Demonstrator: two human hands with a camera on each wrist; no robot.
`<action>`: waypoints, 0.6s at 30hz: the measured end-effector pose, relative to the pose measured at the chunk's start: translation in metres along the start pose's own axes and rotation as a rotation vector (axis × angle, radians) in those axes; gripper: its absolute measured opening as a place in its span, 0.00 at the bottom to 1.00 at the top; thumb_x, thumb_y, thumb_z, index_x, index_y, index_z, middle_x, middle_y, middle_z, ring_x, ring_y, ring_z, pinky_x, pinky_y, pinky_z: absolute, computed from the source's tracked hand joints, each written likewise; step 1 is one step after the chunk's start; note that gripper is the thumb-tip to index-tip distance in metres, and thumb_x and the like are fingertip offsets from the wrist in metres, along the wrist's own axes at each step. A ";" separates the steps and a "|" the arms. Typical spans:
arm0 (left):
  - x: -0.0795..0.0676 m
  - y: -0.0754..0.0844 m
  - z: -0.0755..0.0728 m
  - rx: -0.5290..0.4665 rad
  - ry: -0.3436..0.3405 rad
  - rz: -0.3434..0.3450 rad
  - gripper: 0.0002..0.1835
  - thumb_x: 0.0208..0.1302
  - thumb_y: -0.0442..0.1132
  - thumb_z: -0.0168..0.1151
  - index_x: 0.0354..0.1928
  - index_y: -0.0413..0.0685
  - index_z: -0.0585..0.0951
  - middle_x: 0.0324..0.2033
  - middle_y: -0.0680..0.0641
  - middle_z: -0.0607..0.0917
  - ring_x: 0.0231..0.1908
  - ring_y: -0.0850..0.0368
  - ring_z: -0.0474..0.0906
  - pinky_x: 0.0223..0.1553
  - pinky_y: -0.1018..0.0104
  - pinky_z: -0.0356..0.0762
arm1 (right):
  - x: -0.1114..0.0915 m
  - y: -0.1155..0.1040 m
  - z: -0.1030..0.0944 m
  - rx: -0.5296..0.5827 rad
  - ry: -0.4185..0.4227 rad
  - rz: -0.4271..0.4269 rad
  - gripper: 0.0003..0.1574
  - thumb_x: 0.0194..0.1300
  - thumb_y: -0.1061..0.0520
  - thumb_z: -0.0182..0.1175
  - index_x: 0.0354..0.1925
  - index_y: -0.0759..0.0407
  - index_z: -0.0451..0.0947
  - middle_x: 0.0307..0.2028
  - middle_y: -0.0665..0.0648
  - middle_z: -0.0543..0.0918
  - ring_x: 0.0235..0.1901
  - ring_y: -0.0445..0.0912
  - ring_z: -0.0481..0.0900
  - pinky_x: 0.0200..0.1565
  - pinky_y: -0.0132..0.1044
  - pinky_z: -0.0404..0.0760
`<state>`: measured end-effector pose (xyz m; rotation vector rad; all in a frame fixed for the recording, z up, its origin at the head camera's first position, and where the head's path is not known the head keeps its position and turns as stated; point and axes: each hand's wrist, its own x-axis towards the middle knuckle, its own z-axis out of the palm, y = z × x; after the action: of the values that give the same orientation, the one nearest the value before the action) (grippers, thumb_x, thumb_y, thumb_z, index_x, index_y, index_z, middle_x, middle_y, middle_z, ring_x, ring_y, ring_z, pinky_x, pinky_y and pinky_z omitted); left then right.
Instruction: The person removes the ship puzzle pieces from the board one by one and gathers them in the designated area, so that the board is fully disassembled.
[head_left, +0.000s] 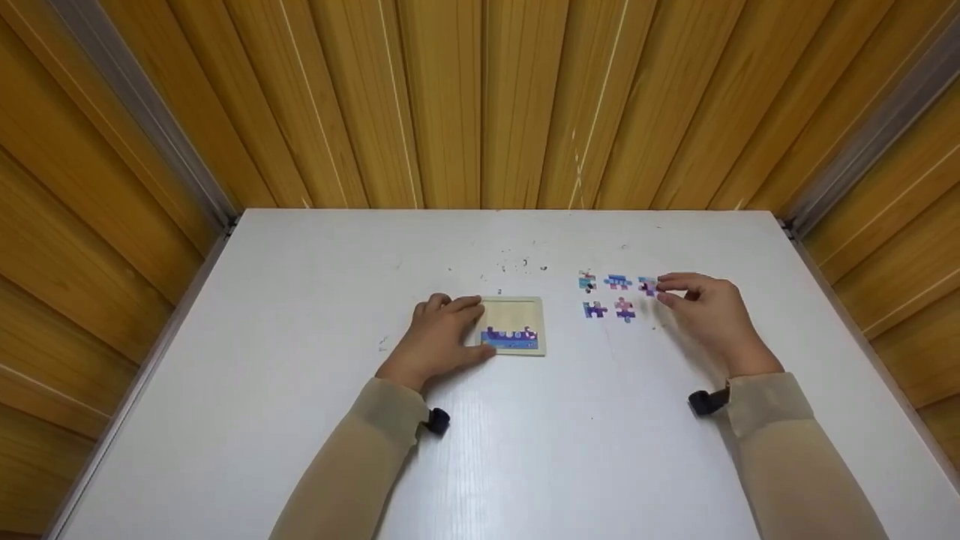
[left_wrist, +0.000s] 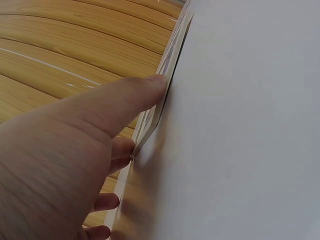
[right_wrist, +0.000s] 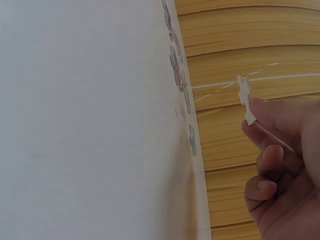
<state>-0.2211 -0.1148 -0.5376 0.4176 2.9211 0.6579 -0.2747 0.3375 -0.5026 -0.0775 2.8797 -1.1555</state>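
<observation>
A small square wooden puzzle tray (head_left: 512,299) lies on the white table, its lower part filled with blue and purple pieces (head_left: 510,340). My left hand (head_left: 437,341) holds the tray by its left side, index finger at the top corner and thumb at the bottom corner. In the left wrist view the thumb (left_wrist: 145,90) presses on the tray's rim (left_wrist: 172,62). My right hand (head_left: 709,319) pinches a jigsaw piece (right_wrist: 244,97) between thumb and fingers, raised off the table. The other fingers curl loosely below it.
Several loose jigsaw pieces lie right of the tray, among them a blue one (head_left: 618,281), a purple one (head_left: 595,310) and a pink one (head_left: 625,309). Small dark marks (head_left: 525,262) dot the table behind the tray. Wood-look panels (head_left: 442,105) wall the table's back and sides.
</observation>
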 end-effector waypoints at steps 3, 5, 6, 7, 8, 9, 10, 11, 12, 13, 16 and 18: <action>-0.001 0.000 -0.001 0.005 0.000 0.004 0.47 0.70 0.69 0.74 0.85 0.57 0.75 0.86 0.56 0.72 0.82 0.41 0.65 0.85 0.39 0.59 | 0.001 0.003 -0.001 0.008 -0.041 0.026 0.21 0.82 0.46 0.70 0.66 0.50 0.91 0.75 0.58 0.84 0.67 0.57 0.76 0.57 0.32 0.75; -0.002 0.000 -0.002 0.010 0.003 0.008 0.47 0.70 0.68 0.74 0.85 0.56 0.75 0.86 0.55 0.72 0.82 0.40 0.65 0.85 0.39 0.59 | 0.002 0.005 -0.003 0.017 -0.076 0.044 0.21 0.82 0.46 0.70 0.66 0.50 0.91 0.76 0.58 0.83 0.67 0.56 0.75 0.55 0.30 0.76; -0.002 0.000 -0.002 0.011 0.003 0.007 0.47 0.70 0.68 0.74 0.85 0.56 0.75 0.86 0.55 0.72 0.82 0.40 0.65 0.85 0.38 0.59 | 0.002 0.006 -0.003 0.016 -0.093 0.049 0.21 0.82 0.45 0.70 0.66 0.49 0.91 0.76 0.58 0.83 0.67 0.56 0.75 0.55 0.29 0.75; -0.002 0.000 -0.003 0.013 0.003 0.008 0.47 0.70 0.69 0.74 0.85 0.56 0.75 0.86 0.55 0.72 0.82 0.40 0.65 0.85 0.38 0.59 | 0.002 0.008 -0.004 0.016 -0.109 0.056 0.21 0.81 0.45 0.70 0.66 0.49 0.91 0.77 0.58 0.83 0.68 0.56 0.75 0.54 0.29 0.76; -0.002 0.000 -0.003 0.016 0.003 0.008 0.47 0.70 0.69 0.73 0.85 0.56 0.75 0.86 0.55 0.72 0.82 0.40 0.65 0.85 0.38 0.59 | 0.001 0.009 -0.005 0.014 -0.123 0.062 0.21 0.81 0.45 0.70 0.65 0.49 0.91 0.77 0.58 0.83 0.68 0.56 0.75 0.54 0.29 0.77; -0.002 0.000 -0.002 0.018 0.002 0.009 0.47 0.70 0.69 0.73 0.85 0.56 0.75 0.86 0.55 0.72 0.82 0.40 0.65 0.85 0.38 0.59 | 0.001 0.011 -0.005 0.013 -0.134 0.069 0.21 0.81 0.44 0.71 0.65 0.49 0.92 0.76 0.59 0.83 0.69 0.56 0.75 0.55 0.30 0.79; -0.002 0.000 -0.002 0.019 0.002 0.010 0.47 0.71 0.69 0.73 0.85 0.56 0.75 0.86 0.55 0.72 0.82 0.40 0.65 0.85 0.38 0.59 | 0.001 0.012 -0.006 0.012 -0.144 0.069 0.21 0.81 0.44 0.71 0.65 0.49 0.92 0.76 0.60 0.83 0.70 0.57 0.75 0.56 0.33 0.79; -0.002 0.000 -0.002 0.020 0.000 0.012 0.47 0.71 0.69 0.73 0.85 0.56 0.74 0.86 0.55 0.72 0.82 0.40 0.65 0.85 0.38 0.59 | 0.001 0.013 -0.006 0.011 -0.152 0.072 0.21 0.81 0.45 0.71 0.65 0.50 0.92 0.76 0.60 0.83 0.71 0.58 0.75 0.60 0.36 0.80; -0.002 0.000 -0.001 0.022 -0.001 0.012 0.47 0.71 0.69 0.73 0.85 0.56 0.74 0.86 0.55 0.72 0.82 0.40 0.65 0.86 0.38 0.59 | 0.000 0.014 -0.007 0.013 -0.162 0.077 0.21 0.81 0.45 0.71 0.65 0.50 0.91 0.76 0.61 0.83 0.73 0.59 0.75 0.63 0.41 0.80; -0.002 0.000 -0.001 0.021 -0.001 0.014 0.47 0.71 0.69 0.73 0.85 0.56 0.74 0.86 0.55 0.72 0.82 0.40 0.65 0.85 0.38 0.59 | 0.000 0.015 -0.007 0.014 -0.170 0.083 0.21 0.81 0.46 0.70 0.65 0.50 0.91 0.76 0.61 0.83 0.74 0.60 0.75 0.67 0.46 0.81; -0.001 0.000 -0.001 0.019 0.002 0.013 0.47 0.71 0.69 0.73 0.85 0.56 0.74 0.86 0.55 0.73 0.82 0.40 0.66 0.85 0.38 0.59 | 0.000 0.016 -0.008 0.030 -0.191 0.093 0.21 0.81 0.48 0.70 0.66 0.53 0.91 0.76 0.63 0.82 0.79 0.64 0.72 0.77 0.60 0.74; -0.001 0.000 -0.001 0.016 0.003 0.012 0.47 0.70 0.69 0.74 0.85 0.56 0.74 0.86 0.55 0.73 0.81 0.40 0.66 0.85 0.38 0.59 | 0.000 0.017 -0.008 0.039 -0.202 0.100 0.21 0.81 0.50 0.69 0.66 0.53 0.90 0.76 0.64 0.81 0.80 0.64 0.71 0.81 0.64 0.70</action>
<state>-0.2200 -0.1153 -0.5363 0.4366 2.9309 0.6382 -0.2756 0.3556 -0.5088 -0.0451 2.6523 -1.1161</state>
